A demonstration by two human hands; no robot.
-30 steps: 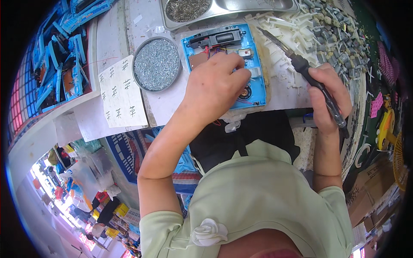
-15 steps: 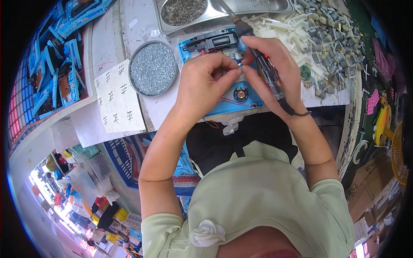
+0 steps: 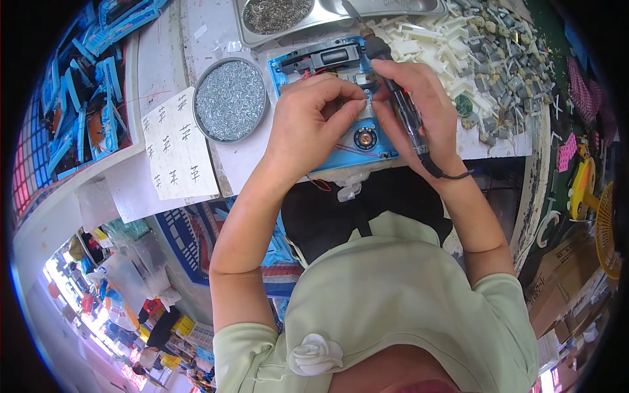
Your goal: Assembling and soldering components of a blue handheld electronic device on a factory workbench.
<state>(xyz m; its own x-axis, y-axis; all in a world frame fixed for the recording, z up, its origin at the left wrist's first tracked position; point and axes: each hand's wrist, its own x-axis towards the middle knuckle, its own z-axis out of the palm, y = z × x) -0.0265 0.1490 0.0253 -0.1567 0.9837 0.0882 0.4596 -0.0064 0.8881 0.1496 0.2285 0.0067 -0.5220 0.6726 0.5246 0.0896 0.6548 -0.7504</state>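
1. Blue case (image 3: 367,123) lies open on the surface (image 3: 244,154), directly beneath both hands, with part of it covered by them.
2. The left hand (image 3: 308,124) reaches over the case from the left; its grip is pinched, thumb and forefinger tips meeting just above the middle. Whether anything is caught between them I cannot tell.
3. The right hand (image 3: 429,108) has its grip closed round a soldering iron (image 3: 409,116), which slants across the palm, metal tip pointing up and left, away from the body, cord trailing at the wrist. Its thumb comes close to the left fingertips.
4. Inside the case, a round speaker (image 3: 365,137) sits just below the fingertips, a small metal motor (image 3: 363,79) just above them, and a black holder (image 3: 325,60) along the far edge. Red wires (image 3: 321,184) hang at the near edge.
5. Left of the case stands a round dish (image 3: 265,105) full of small screws (image 3: 230,98), touching or overlapping a marked sheet (image 3: 171,152).
6. Beyond the case is a metal tray (image 3: 341,18) with a heap of small metal parts (image 3: 277,14).
7. To the right, white parts (image 3: 419,49) lie piled against grey motors (image 3: 504,75).
8. At far left, a crate (image 3: 113,159) holds more blue cases (image 3: 78,98).
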